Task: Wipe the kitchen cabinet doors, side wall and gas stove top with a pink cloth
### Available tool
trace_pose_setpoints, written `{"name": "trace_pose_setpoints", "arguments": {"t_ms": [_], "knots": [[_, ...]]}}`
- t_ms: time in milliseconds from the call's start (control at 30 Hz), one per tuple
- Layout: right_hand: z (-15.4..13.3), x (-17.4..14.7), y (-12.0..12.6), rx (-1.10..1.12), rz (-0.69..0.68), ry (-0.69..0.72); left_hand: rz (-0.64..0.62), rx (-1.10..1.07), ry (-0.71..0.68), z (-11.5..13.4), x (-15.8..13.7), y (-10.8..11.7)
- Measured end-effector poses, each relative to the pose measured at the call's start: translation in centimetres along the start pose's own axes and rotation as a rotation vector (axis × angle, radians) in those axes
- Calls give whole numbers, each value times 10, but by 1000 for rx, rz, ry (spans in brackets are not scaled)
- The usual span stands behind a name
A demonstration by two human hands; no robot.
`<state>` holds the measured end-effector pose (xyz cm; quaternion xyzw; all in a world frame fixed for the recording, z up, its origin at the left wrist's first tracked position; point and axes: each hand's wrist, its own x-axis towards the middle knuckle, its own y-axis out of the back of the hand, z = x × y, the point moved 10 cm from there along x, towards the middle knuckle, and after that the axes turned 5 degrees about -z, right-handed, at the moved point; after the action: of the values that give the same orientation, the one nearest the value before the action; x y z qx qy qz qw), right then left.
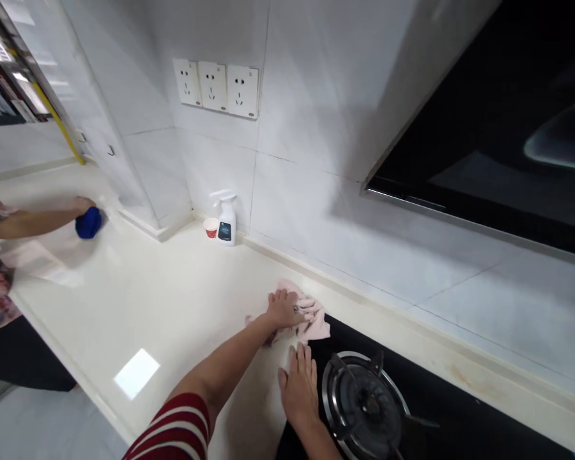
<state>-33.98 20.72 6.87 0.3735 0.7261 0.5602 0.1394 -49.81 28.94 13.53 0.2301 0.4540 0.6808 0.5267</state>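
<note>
My left hand presses down on a crumpled pink cloth, its fingers bent over the fabric. The cloth lies on the cream countertop, close to the wall and the back corner of the black gas stove. My right hand rests flat and open, palm down, across the stove's left edge, holding nothing. Just right of it is a round burner with a metal ring.
A white spray bottle and a small red-and-white cup stand in the wall corner. At far left, another person's hand holds a blue cloth on the counter. A black range hood juts out at upper right.
</note>
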Motion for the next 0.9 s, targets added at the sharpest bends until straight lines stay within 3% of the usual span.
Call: {"name": "trace_pose_setpoints", "arguments": {"t_ms": [100, 200, 333, 433, 567, 667, 733, 800, 900], "knots": [[-2, -21, -8, -7, 42, 39, 21, -31, -28, 16, -9, -16], [-4, -22, -2, -3, 59, 68, 51, -42, -125, 43, -17, -37], [0, -17, 0, -65, -98, -1, 97, -43, -153, 57, -4, -48], [0, -17, 4, -150, -181, -53, 120, -33, -146, 41, 10, -32], [-7, -15, 16, -188, -147, -37, 220, 20, -18, -23, -5, 16], [-10, -13, 21, -201, -121, -25, 298, 63, 95, -75, -53, 47], [-11, -12, 24, -210, -112, -18, 307, 90, 135, -99, -102, 52], [-12, -12, 27, -216, -107, -17, 310, 129, 142, -111, -162, 45], [-13, -12, 31, -219, -104, -14, 332, 170, 89, -108, -260, 21]]}}
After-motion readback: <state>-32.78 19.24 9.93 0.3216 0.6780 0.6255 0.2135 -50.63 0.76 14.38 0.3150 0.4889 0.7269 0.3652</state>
